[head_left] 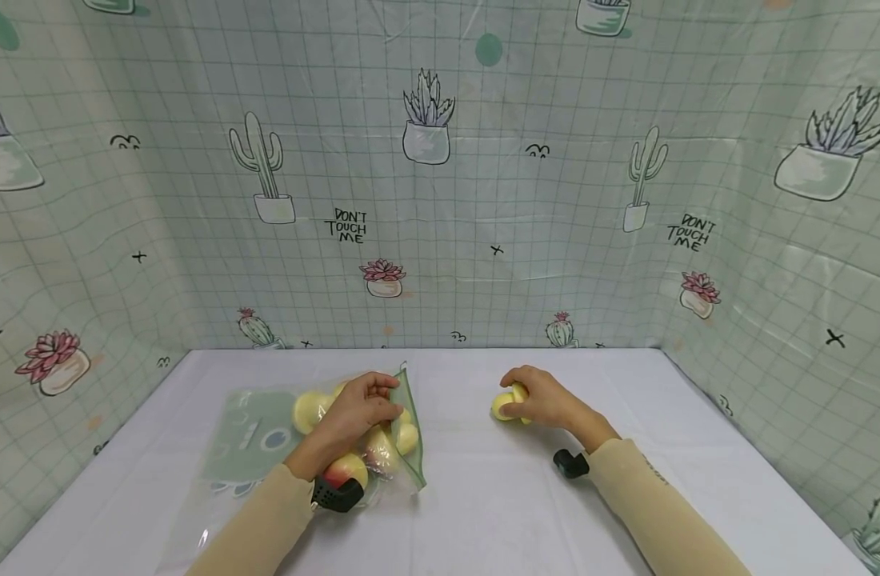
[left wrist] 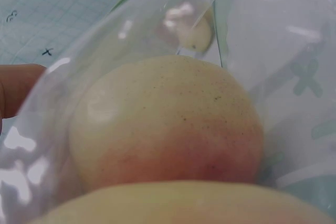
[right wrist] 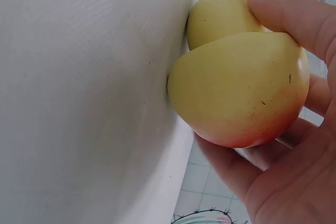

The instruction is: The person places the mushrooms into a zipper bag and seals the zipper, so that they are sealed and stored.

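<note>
Two yellow peaches (right wrist: 241, 87) with a red blush sit side by side against the white cloth. My right hand (head_left: 544, 398) curls round them from above; in the right wrist view its thumb (right wrist: 286, 17) lies on the farther one and the fingers bend behind the nearer one. On the left lies a clear zip bag (head_left: 414, 424) with a green strip along its mouth and several peaches (head_left: 310, 411) inside. My left hand (head_left: 361, 412) grips the bag near that mouth, fingertips at the green strip. In the left wrist view a bagged peach (left wrist: 168, 124) shows through the plastic.
A white cloth (head_left: 476, 512) covers the table. The bag's flat tail, with a green printed panel (head_left: 249, 436), spreads toward the left. Behind the table and along both sides hangs a gridded curtain (head_left: 498, 296) with cactus prints.
</note>
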{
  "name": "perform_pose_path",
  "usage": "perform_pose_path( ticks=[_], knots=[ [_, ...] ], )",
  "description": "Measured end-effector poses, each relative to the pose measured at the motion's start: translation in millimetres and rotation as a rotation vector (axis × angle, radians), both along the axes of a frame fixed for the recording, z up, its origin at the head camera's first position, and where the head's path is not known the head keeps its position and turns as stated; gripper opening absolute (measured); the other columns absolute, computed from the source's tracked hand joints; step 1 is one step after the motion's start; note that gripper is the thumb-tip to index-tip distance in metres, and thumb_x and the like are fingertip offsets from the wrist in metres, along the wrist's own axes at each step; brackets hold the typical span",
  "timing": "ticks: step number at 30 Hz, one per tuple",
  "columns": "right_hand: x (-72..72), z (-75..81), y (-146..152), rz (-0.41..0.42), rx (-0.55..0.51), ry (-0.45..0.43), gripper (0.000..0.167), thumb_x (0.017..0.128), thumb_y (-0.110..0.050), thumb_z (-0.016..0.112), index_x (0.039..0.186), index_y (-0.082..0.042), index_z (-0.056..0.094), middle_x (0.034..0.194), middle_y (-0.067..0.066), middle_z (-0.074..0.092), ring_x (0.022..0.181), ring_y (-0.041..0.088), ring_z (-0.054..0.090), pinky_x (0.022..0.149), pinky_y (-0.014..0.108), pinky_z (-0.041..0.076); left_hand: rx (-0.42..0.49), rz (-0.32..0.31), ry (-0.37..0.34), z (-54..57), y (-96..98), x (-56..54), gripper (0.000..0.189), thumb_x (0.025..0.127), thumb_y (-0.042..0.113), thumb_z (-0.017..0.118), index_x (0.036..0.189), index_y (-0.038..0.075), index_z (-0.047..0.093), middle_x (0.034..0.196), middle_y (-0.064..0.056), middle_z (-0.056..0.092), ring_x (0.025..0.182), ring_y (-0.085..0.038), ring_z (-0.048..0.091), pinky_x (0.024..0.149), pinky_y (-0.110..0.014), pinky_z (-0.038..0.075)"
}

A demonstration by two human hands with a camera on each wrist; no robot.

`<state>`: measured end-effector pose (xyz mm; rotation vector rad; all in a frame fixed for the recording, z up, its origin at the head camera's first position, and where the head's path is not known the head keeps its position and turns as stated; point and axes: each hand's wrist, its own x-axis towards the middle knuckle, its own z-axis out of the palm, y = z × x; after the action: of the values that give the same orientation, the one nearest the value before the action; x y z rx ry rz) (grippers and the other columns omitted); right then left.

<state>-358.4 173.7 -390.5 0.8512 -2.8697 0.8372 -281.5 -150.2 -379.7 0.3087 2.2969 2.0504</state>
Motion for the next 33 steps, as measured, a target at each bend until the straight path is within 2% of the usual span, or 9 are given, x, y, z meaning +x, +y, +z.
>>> perform_pose_path(
  ticks=[5, 12, 18, 23, 29, 33],
  knots=[
    [1.3, 1.1, 2.2, -0.026, 0.019, -0.022, 0.047, 0.08, -0.03, 0.077, 0.118, -0.005, 0.061, 0.117, 0.008, 0.058, 0.093, 0.019, 0.051, 0.079, 0.033, 0.044, -0.003, -0.003, -0.002, -0.1, -0.1, 0.0, 0.047, 0.08, -0.003, 0.067, 0.123, -0.01, 0.049, 0.1, -0.019, 0.051, 0.072, -0.015, 0.052, 0.061, -0.024, 0.047],
    [0.8, 4.2, 9.5, -0.007, 0.008, -0.052, 0.061, 0.076, -0.032, 0.08, 0.124, -0.002, 0.057, 0.118, 0.012, 0.058, 0.093, 0.02, 0.052, 0.079, 0.035, 0.045, -0.009, -0.02, 0.011, 0.4, -1.1, -0.9, 0.047, 0.08, -0.003, 0.066, 0.122, -0.012, 0.048, 0.099, -0.017, 0.05, 0.072, -0.013, 0.051, 0.061, -0.023, 0.046],
    [0.0, 7.8, 15.5, -0.004, 0.005, -0.118, 0.071, 0.073, -0.039, 0.08, 0.129, -0.005, 0.053, 0.118, 0.007, 0.057, 0.098, 0.02, 0.053, 0.084, 0.038, 0.046, -0.009, -0.016, 0.01, 1.1, -0.9, 0.1, 0.046, 0.08, -0.004, 0.066, 0.121, -0.012, 0.048, 0.098, -0.016, 0.05, 0.071, -0.013, 0.05, 0.06, -0.023, 0.046],
    [-0.7, 10.2, 19.6, 0.017, -0.001, -0.131, 0.068, 0.073, -0.032, 0.079, 0.13, -0.005, 0.053, 0.118, 0.007, 0.058, 0.104, 0.021, 0.054, 0.09, 0.042, 0.044, 0.004, -0.014, 0.002, 0.6, -1.2, -0.2, 0.046, 0.08, -0.005, 0.066, 0.122, -0.011, 0.048, 0.099, -0.018, 0.049, 0.068, -0.013, 0.05, 0.059, -0.023, 0.046],
    [-1.1, 10.2, 21.2, 0.036, -0.009, -0.122, 0.061, 0.074, -0.025, 0.078, 0.126, -0.004, 0.055, 0.112, 0.005, 0.059, 0.103, 0.022, 0.054, 0.09, 0.042, 0.043, 0.01, -0.024, 0.011, 0.2, -1.1, -0.3, 0.046, 0.08, -0.006, 0.065, 0.121, -0.013, 0.047, 0.096, -0.016, 0.049, 0.066, -0.012, 0.05, 0.059, -0.023, 0.046],
    [0.6, 11.1, 19.1, 0.055, -0.028, -0.113, 0.059, 0.074, -0.026, 0.078, 0.125, -0.005, 0.056, 0.111, 0.002, 0.059, 0.104, 0.021, 0.054, 0.089, 0.042, 0.045, 0.009, -0.026, 0.01, 1.4, -0.6, 1.0, 0.046, 0.08, -0.006, 0.066, 0.121, -0.013, 0.047, 0.096, -0.013, 0.049, 0.066, -0.012, 0.05, 0.059, -0.023, 0.047]
  ],
)
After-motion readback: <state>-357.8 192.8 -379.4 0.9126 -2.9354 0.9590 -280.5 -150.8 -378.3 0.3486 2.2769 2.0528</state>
